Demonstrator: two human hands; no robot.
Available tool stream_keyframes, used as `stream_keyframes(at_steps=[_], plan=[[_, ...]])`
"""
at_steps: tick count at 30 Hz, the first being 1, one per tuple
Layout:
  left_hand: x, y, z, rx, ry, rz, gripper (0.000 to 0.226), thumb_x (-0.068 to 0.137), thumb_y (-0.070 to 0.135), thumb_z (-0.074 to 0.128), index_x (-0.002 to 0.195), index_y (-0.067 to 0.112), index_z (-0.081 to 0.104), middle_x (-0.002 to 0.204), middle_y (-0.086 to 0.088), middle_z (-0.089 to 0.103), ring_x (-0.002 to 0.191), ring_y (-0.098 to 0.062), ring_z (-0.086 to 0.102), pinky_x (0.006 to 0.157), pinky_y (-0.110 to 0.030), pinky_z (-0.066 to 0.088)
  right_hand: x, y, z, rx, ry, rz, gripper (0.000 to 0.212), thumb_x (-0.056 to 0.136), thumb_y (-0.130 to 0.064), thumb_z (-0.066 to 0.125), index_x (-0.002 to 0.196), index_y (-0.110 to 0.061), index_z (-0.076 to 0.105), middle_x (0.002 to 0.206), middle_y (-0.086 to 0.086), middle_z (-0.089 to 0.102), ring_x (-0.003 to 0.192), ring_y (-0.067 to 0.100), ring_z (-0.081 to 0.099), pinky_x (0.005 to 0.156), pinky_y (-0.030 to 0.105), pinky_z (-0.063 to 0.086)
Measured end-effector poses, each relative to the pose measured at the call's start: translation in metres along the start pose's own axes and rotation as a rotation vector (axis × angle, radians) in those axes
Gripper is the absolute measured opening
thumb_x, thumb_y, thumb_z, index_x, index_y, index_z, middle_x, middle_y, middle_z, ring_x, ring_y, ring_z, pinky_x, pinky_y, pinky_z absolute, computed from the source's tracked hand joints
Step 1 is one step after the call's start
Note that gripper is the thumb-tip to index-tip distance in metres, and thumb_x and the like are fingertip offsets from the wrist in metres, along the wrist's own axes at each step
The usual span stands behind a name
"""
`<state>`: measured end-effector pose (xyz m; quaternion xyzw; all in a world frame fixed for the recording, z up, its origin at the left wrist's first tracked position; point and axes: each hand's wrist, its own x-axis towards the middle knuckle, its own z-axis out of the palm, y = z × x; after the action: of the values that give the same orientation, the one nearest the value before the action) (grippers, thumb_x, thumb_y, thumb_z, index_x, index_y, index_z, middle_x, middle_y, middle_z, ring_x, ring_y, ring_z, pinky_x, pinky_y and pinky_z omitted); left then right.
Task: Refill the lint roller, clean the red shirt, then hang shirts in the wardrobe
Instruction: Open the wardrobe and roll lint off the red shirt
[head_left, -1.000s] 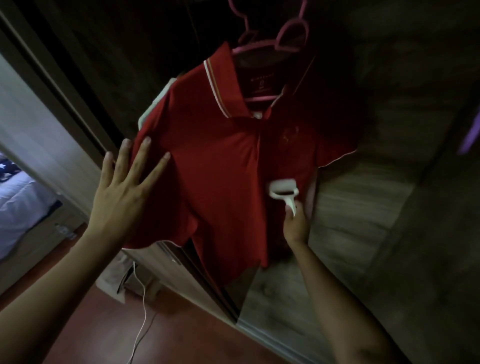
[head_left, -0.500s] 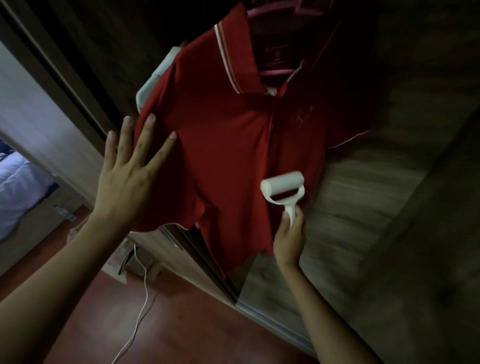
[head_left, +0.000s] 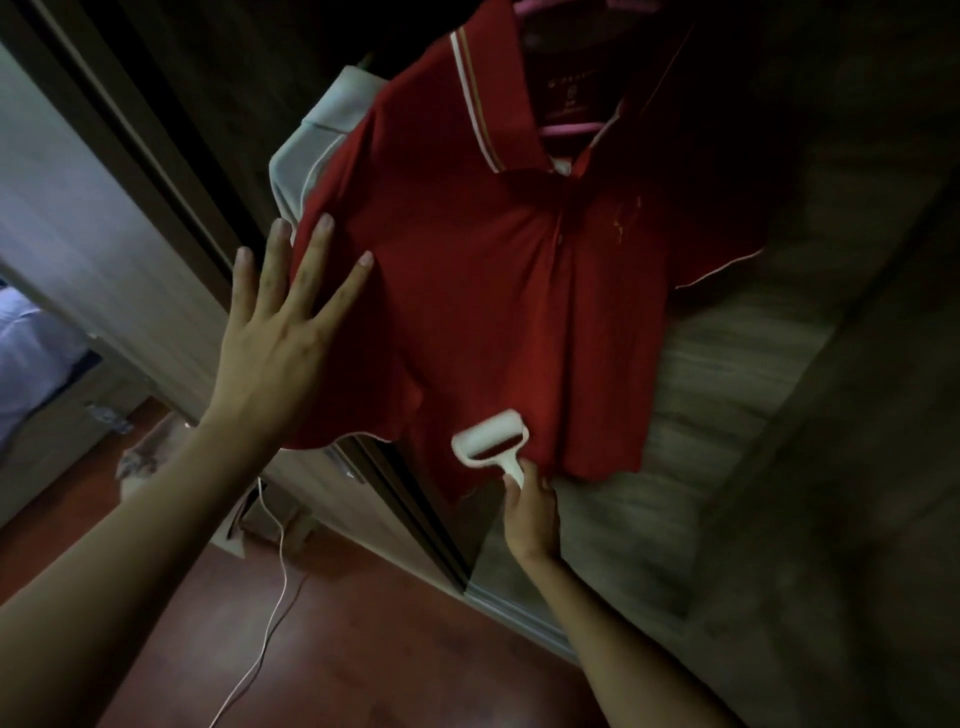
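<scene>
1. The red shirt (head_left: 498, 291) hangs on a pink hanger (head_left: 569, 127) against the wardrobe door (head_left: 753, 364).
2. The right hand (head_left: 532, 512) grips the lint roller (head_left: 491, 439) near the shirt's lower hem.
3. The left hand (head_left: 275, 343), fingers spread flat, steadies the sleeve edge.
4. Cleaning is underway; hanging shirts inside remains. Wardrobe contents cannot be told.

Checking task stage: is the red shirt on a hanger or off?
On a hanger: the red shirt hangs spread from a pink hanger showing inside its collar.
</scene>
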<state>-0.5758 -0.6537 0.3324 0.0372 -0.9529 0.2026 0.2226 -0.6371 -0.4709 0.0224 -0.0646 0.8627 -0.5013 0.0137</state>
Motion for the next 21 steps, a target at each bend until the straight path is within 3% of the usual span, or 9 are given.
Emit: stream_keyframes(at_steps=[5,9,12,18,21], plan=[[-0.002,0.002,0.002,-0.001,0.017,0.002,0.086,0.085,0.012,0.062,0.154,0.024,0.012,0.161,-0.011,-0.005,0.145,-0.036,-0.011,0.117,-0.056,-0.004,0.025,-0.034,-0.014,0.177,0.114,-0.120,0.031,0.097,-0.028,0.051,0.128,-0.020,0.052,0.115,0.003,0.061,0.100,0.018,0.060,0.080,0.034,0.054],[-0.002,0.003,0.004,-0.013,0.035,-0.001,0.088,0.084,0.009,0.063,0.154,0.024,0.013,0.161,-0.012,-0.006,0.145,-0.037,-0.009,0.116,-0.056,-0.003,0.009,0.006,-0.010,0.034,0.040,-0.004,0.034,0.096,-0.023,0.056,0.129,-0.016,0.055,0.118,0.010,0.065,0.110,0.027,0.060,0.087,0.033,0.046],[-0.002,0.003,0.007,-0.013,0.048,-0.006,0.089,0.082,0.009,0.065,0.153,0.024,0.014,0.161,-0.012,-0.004,0.145,-0.034,-0.011,0.116,-0.055,-0.003,-0.007,0.018,-0.022,0.076,0.138,-0.030,0.033,0.097,-0.023,0.055,0.128,-0.014,0.056,0.114,0.009,0.067,0.106,0.027,0.063,0.086,0.034,0.050],[0.003,0.010,0.013,-0.015,0.042,-0.023,0.078,0.086,0.009,0.054,0.153,0.024,0.017,0.161,-0.013,0.001,0.146,-0.040,0.000,0.116,-0.058,0.003,0.071,-0.082,-0.104,0.354,0.494,-0.185,0.040,0.099,-0.032,0.043,0.130,-0.009,0.050,0.116,0.012,0.065,0.104,0.026,0.061,0.087,0.036,0.048],[0.005,0.016,0.017,-0.024,0.035,-0.042,0.078,0.087,0.007,0.056,0.153,0.024,0.017,0.161,-0.013,0.002,0.146,-0.040,0.002,0.115,-0.058,0.005,0.110,-0.120,-0.137,0.430,0.537,-0.206,0.036,0.100,-0.028,0.044,0.131,-0.010,0.049,0.111,0.009,0.065,0.094,0.020,0.062,0.079,0.030,0.048]])
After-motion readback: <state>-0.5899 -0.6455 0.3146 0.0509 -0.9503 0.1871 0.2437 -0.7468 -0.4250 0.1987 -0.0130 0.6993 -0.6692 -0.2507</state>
